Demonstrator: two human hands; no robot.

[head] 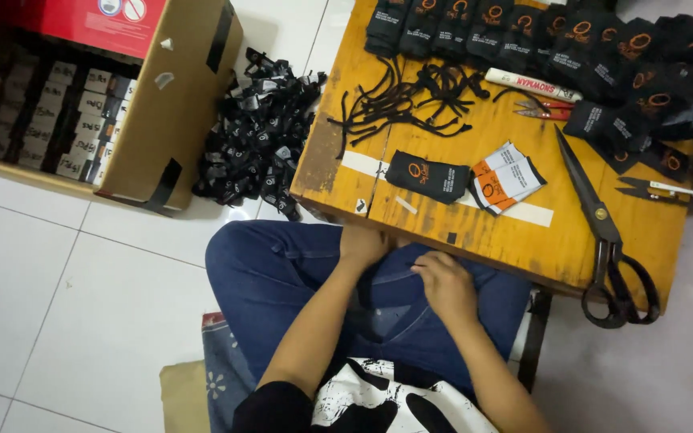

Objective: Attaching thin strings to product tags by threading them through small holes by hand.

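Both hands rest in the lap on blue jeans (282, 273) at the near edge of the low wooden table (523, 240) — left hand (365, 244) partly tucked under it, grip hidden; right hand (447, 285) curled, holding nothing visible. A black fabric pouch (428, 176) lies on the table just beyond them — large black scissors (607, 240) to the right.

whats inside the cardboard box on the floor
The cardboard box holds rows of small flat packs with pale labels, standing on edge. Its far side is in shadow, so the rest is hidden.
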